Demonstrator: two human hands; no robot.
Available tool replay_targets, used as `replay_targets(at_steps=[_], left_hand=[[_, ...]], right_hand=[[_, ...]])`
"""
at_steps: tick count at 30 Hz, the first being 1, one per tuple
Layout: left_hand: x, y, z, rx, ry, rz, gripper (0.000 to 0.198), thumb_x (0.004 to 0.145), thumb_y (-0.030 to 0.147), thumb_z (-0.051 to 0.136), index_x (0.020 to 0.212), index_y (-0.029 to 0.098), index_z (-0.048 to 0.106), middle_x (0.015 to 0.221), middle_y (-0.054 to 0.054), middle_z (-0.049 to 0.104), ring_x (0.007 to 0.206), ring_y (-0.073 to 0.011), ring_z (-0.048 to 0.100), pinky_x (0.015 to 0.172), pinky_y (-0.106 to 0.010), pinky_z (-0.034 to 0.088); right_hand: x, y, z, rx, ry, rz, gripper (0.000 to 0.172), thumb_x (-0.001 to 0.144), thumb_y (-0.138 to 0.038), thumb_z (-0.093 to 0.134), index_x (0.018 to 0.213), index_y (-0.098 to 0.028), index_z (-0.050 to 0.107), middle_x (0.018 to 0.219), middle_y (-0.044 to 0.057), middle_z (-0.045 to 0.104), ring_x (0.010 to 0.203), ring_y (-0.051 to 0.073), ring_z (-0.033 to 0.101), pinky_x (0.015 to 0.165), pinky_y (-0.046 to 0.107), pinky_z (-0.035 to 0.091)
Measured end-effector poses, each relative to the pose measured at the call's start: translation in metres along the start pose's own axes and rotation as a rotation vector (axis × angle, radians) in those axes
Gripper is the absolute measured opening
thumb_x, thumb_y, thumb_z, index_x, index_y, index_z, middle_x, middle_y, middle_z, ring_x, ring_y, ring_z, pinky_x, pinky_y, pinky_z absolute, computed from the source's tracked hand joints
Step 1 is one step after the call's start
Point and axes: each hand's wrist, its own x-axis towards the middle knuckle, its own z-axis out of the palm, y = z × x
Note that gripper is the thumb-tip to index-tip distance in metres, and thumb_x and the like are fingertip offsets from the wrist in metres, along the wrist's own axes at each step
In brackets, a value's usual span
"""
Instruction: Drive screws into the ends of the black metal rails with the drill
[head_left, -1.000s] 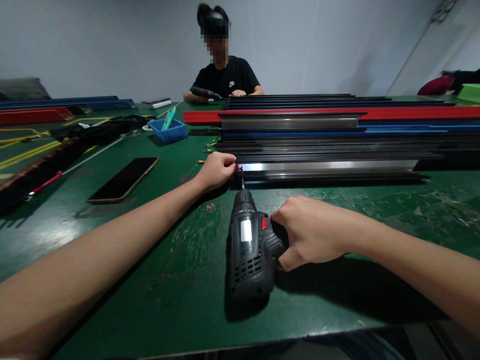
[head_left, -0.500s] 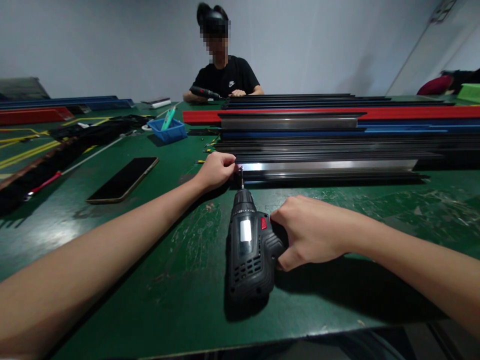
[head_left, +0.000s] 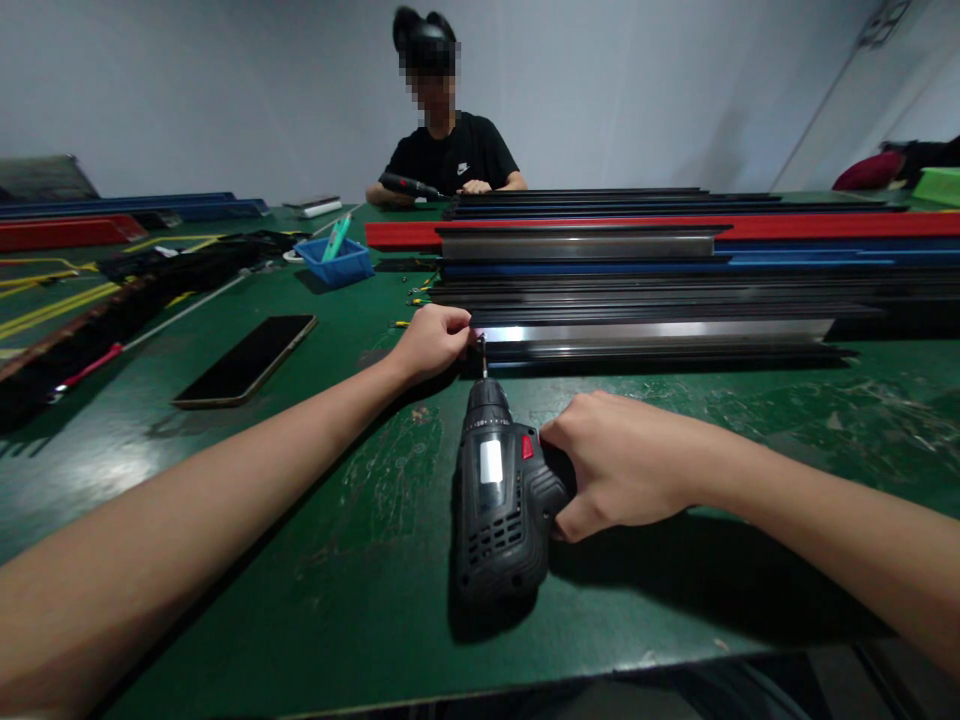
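My right hand is wrapped round the handle of a black power drill, which lies on its side low over the green table. The drill's bit points away from me and meets the left end of a black and silver metal profile. At that same end, my left hand is closed with thumb and forefinger pinched together. Whatever is between these fingertips is too small to make out.
A phone lies left of my left forearm. Beyond it stand a blue basket and dark strips with yellow wires. More profiles, including a red one, are stacked behind. Across the table a person holds another drill.
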Motion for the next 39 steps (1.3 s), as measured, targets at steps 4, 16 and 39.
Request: replay_targets(at_steps=[4, 16, 39], left_hand=[[0.0, -0.0002, -0.0002, -0.003, 0.003, -0.004, 0.026, 0.077, 0.028, 0.056, 0.054, 0.017, 0.053, 0.051, 0.0, 0.054, 0.054, -0.0119, 0.046, 0.054, -0.024, 0.031], [-0.0002, -0.0004, -0.0006, 0.007, -0.002, 0.001, 0.026, 0.078, 0.028, 0.057, 0.055, 0.017, 0.054, 0.053, -0.001, 0.055, 0.056, -0.0124, 0.047, 0.056, -0.024, 0.031], [-0.0005, 0.0032, -0.0009, 0.008, 0.001, -0.001, 0.03, 0.079, 0.029, 0.057, 0.053, 0.018, 0.05, 0.052, 0.0, 0.052, 0.055, -0.0118, 0.045, 0.056, -0.024, 0.03]], right_hand=[[0.0006, -0.0002, 0.0, -0.003, -0.006, 0.002, 0.051, 0.07, -0.061, 0.077, 0.086, -0.013, 0.078, 0.072, 0.01, 0.072, 0.055, 0.019, 0.054, 0.049, 0.032, 0.027], [0.0007, 0.0017, 0.0009, -0.002, 0.011, -0.009, 0.05, 0.069, -0.061, 0.077, 0.084, -0.013, 0.077, 0.07, 0.009, 0.071, 0.054, 0.018, 0.054, 0.048, 0.032, 0.028], [-0.0006, 0.0003, 0.0001, 0.009, 0.0, 0.005, 0.049, 0.07, -0.06, 0.077, 0.085, -0.013, 0.078, 0.069, 0.009, 0.071, 0.053, 0.018, 0.053, 0.048, 0.032, 0.028]])
